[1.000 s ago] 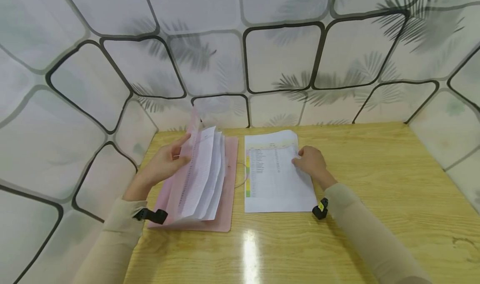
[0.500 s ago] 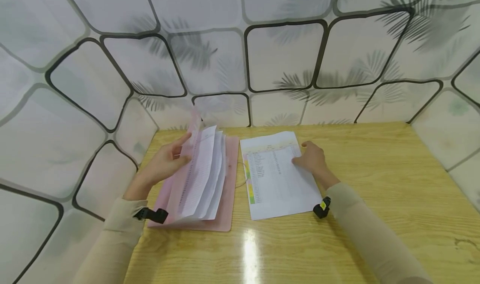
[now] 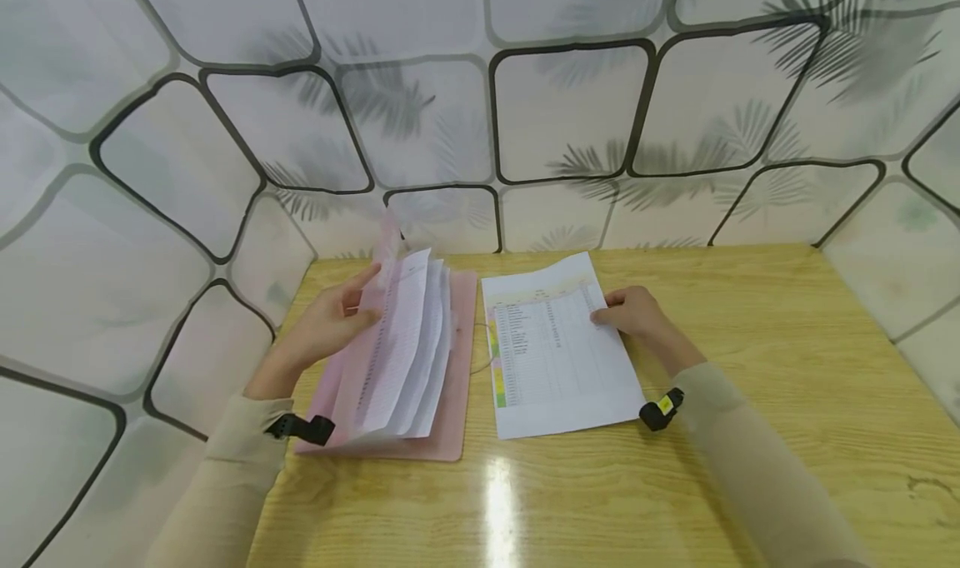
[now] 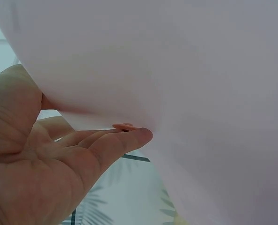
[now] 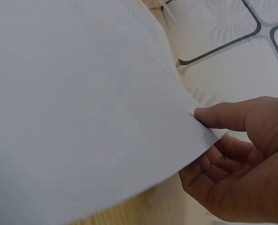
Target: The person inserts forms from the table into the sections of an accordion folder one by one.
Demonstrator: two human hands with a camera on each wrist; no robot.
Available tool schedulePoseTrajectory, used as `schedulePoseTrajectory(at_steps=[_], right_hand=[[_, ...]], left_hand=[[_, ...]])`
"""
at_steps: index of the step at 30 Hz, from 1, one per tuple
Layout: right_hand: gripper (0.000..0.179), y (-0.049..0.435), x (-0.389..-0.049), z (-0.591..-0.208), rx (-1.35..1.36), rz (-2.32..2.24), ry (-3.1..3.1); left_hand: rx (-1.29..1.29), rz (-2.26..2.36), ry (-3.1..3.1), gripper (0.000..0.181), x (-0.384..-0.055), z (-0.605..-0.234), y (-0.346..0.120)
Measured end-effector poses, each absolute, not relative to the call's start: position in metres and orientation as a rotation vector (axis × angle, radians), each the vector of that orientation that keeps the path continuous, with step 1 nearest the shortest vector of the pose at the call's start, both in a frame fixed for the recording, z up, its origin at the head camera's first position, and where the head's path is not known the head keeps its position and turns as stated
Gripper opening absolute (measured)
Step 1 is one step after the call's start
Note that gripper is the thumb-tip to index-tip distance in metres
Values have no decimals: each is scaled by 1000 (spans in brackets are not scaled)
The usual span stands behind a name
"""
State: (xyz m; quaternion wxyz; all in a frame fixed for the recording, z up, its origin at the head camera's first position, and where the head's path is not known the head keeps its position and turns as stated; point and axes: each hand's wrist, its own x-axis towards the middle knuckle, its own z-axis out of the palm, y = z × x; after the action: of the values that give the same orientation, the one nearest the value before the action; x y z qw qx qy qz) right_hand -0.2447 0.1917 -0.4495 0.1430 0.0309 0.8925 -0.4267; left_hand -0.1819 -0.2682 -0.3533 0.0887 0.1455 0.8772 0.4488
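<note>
On the left of the table lies a pink file folder (image 3: 462, 368), its front cover (image 3: 360, 360) raised with several white sheets (image 3: 420, 343) fanned inside. My left hand (image 3: 333, 318) holds that cover by its edge; in the left wrist view an orange button-like disc (image 4: 125, 126) shows by the fingertips. To the right of the folder is a white printed sheet (image 3: 562, 385) with a table and a yellow-green strip along its left side. My right hand (image 3: 637, 314) pinches the sheet's right edge, thumb on top and fingers beneath, as the right wrist view also shows.
The wooden table (image 3: 750, 343) reaches back to a wall (image 3: 570, 118) patterned with dark outlines and leaves. A thin string loop (image 3: 483, 347) lies between folder and sheet. Light glares on the table's front (image 3: 498, 510).
The printed sheet has turned slightly, its lower end shifting right. My right hand, still gripping its edge, has moved a little right. The left hand and folder cover have stayed in place.
</note>
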Motion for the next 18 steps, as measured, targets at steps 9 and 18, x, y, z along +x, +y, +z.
schedulePoseTrajectory(at_steps=[9,18], right_hand=[[48,201,-242,-435,-17,-1422,2451],[49,206,-244,-420,-27,-1556,2343]], left_hand=[[433,1270,2661,73,-181,-350,-270],[432,1265,2661,73,-180,-349,-268]])
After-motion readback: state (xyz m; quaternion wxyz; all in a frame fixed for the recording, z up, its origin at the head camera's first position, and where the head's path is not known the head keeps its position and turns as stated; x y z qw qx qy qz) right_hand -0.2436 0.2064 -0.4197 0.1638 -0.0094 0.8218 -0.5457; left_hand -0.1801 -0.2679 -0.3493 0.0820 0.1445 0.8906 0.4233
